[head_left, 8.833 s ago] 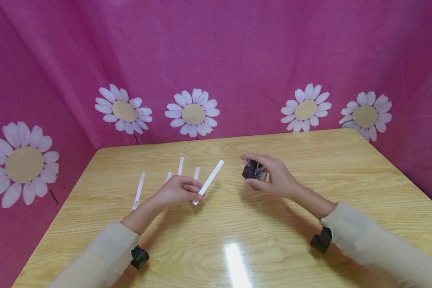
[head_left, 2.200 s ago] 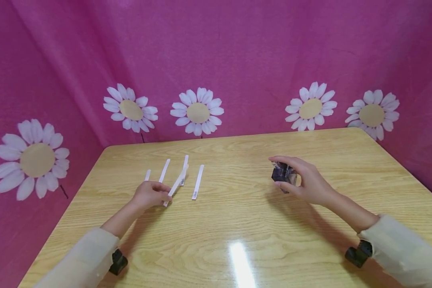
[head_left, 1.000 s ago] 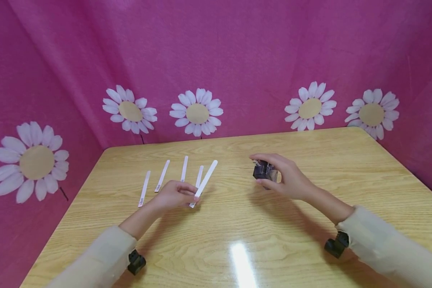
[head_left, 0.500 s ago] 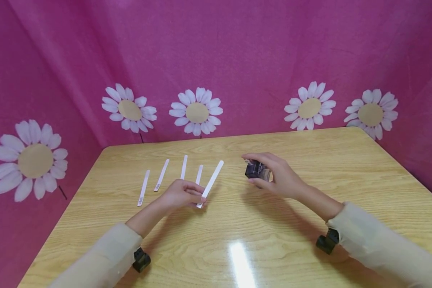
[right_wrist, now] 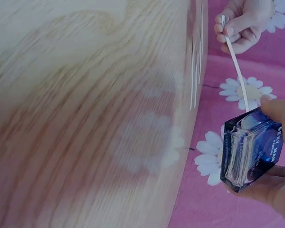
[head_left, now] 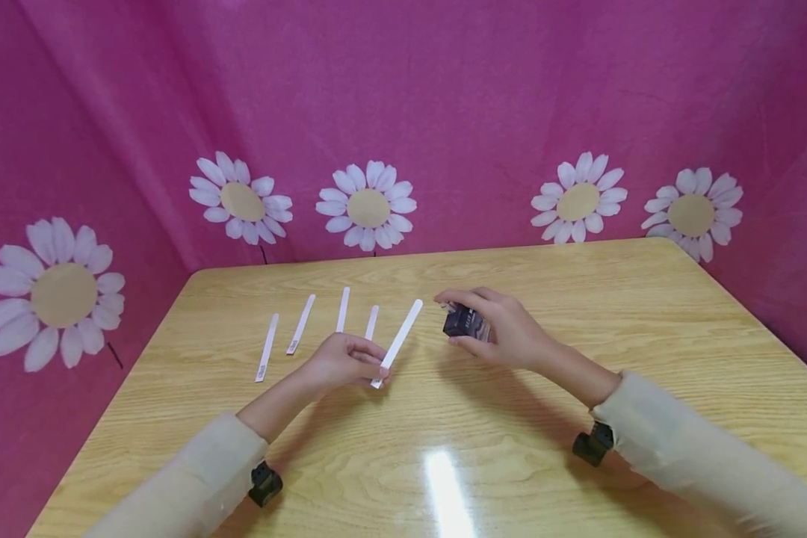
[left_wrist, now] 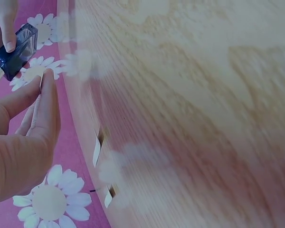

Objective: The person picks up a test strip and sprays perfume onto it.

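Bright pink cloth printed with white daisies hangs behind and at both sides of a pale wood-grain worktop, whose near part throws back a bright streak of light. From the left, four white strips lie on the worktop in a loose row; the two leftmost show dark print at their near ends, while the near ends of the other two are hidden behind the left hand. That hand, reaching from a beige left sleeve with a black left wrist camera under it, pinches a fifth strip near its close end and holds it raised, slanting up to the right. Just beside its far tip, apart from it in the head view, is a small dark glass bottle with lettering on its side and its sprayer toward the strip. The right hand grips the bottle above the worktop, index finger reaching to the sprayer; whether it presses I cannot tell. Farthest right run the right sleeve and right wrist camera. Compared with a second ago, the bottle is farther left and the fifth strip slightly farther right, narrowing the gap, while the lying strips stay put. I judge that the work now centres on that gap.
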`<state>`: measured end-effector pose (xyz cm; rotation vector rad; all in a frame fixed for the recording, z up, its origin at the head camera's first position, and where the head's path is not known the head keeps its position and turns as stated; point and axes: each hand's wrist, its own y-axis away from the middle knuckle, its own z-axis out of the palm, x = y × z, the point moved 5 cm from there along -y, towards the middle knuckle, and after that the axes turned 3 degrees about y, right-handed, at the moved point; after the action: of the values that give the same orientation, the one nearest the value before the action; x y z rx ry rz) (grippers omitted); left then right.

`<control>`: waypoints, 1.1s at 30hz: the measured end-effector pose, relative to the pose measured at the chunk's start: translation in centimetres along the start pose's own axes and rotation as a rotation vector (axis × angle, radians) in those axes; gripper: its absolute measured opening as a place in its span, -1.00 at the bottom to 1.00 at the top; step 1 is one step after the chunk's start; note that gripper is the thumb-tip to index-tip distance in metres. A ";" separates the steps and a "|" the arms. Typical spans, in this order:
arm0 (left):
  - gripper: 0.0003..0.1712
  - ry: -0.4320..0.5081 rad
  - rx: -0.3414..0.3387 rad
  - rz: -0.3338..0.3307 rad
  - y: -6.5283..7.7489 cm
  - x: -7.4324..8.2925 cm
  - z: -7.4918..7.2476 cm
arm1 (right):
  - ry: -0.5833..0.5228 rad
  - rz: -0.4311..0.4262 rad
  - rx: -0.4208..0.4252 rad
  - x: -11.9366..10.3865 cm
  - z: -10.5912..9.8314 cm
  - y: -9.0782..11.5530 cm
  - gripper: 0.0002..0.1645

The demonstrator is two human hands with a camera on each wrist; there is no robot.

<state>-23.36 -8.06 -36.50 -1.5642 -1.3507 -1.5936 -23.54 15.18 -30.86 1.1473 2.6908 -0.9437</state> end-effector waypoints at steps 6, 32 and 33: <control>-0.69 -0.005 0.005 -0.007 0.2 0.2 0.0 | 0.049 0.039 0.021 -0.6 0.0 -0.1 -0.29; -0.72 -0.055 0.061 -0.003 0.7 -0.4 -1.2 | -0.041 0.102 0.016 -0.3 -0.3 0.5 -0.27; -0.71 -0.064 0.066 0.001 0.8 -0.5 -1.5 | -0.040 0.100 0.017 -0.2 -0.4 0.5 -0.27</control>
<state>-23.16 -9.77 -36.46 -1.5884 -1.4213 -1.4942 -22.93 15.53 -30.76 1.2394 2.5731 -0.9652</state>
